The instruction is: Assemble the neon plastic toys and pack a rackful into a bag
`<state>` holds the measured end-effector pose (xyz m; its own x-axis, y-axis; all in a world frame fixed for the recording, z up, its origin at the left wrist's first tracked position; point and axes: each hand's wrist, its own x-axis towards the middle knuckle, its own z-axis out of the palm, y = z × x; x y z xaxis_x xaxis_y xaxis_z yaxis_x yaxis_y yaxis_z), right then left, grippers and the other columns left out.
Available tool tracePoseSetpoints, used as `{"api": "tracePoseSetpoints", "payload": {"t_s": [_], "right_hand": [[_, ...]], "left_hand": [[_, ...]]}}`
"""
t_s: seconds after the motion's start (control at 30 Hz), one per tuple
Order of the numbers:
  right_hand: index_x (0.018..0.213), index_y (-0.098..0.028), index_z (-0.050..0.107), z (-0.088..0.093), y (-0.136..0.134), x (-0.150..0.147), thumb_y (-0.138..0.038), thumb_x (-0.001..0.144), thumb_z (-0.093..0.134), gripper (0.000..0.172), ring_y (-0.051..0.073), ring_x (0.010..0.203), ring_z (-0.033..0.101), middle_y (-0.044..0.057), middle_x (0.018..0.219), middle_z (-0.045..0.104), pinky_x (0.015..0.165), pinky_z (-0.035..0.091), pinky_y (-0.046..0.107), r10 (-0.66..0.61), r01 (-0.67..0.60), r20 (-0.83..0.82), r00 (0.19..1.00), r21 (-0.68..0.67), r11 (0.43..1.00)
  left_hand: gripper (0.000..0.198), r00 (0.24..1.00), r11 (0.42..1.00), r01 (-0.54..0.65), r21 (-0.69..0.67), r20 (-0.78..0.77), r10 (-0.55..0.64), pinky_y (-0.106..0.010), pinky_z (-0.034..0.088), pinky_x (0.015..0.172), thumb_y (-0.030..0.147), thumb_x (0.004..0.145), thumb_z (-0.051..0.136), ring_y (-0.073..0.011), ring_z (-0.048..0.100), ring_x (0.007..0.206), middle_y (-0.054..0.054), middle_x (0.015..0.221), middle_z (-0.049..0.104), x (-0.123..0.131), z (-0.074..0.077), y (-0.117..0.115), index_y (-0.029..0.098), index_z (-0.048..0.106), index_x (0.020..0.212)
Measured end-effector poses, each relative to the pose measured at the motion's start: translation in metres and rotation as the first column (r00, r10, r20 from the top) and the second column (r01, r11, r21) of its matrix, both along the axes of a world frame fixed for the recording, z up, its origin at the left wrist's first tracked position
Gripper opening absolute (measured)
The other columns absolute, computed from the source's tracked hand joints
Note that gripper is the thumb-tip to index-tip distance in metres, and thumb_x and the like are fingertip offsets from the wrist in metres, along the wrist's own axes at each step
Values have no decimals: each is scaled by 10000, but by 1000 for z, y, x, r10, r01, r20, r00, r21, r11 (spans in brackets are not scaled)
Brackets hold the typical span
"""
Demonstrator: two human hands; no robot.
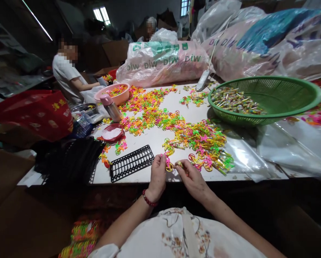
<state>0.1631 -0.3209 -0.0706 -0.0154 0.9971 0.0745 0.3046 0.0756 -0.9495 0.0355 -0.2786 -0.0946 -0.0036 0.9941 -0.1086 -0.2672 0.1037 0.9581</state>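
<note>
Red and sagging, the bag (48, 114) at far left hides whatever is inside and behind it. Black racks (66, 161) lie beside it in such shadow that I can't separate one from the next. Behind, a co-worker (67, 73) in a white top is partly screened by the clutter. A bottle (112, 109) covers some of the pink basin (124, 96).

One rack (132, 163) lies flat on the counter (153, 138), its long axis slanting from lower left up to the right, its right end just beside the left hand (158, 170). That hand pinches a pink and yellow toy (169, 167) over the counter's near edge, the thumb covering part of it. The toy slants: pink part up by the thumb, yellow ring lower, towards the right hand (192, 175).

The right hand grips a wrapped piece (179, 163) at its fingertips, so far covered that its long axis is hard to judge; whether it touches the ring, I can't tell. Just beyond, a heap (203, 141) of toys points every which way. Further right, the green basket (262, 120) hides the lower part of its pieces behind its near wall, and clear plastic (242, 154) lies below, its outlines lost in glare.
</note>
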Motion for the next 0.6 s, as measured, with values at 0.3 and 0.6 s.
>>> {"api": "tracePoseSetpoints", "payload": {"t_s": [0.3, 0.6], "right_hand": [[976, -199, 615, 0, 4, 8, -491, 922, 501, 318, 163, 714, 608, 10, 756, 658, 685, 473, 278, 16, -20, -65, 998, -57, 998], [791, -203, 584, 4, 2, 10, -486, 945, 477, 340, 142, 704, 546, -4, 735, 601, 674, 427, 251, 88, -93, -70, 994, -59, 994]], "left_hand": [[384, 990, 990, 133, -48, 56, -130, -202, 342, 457, 568, 838, 591, -72, 415, 476, 57, 606, 473, 2, 9, -7, 193, 513, 837], [362, 984, 986, 163, -38, -62, -165, -219, 352, 501, 561, 863, 558, -93, 424, 528, 36, 655, 518, 1, 8, -10, 200, 533, 854]]}}
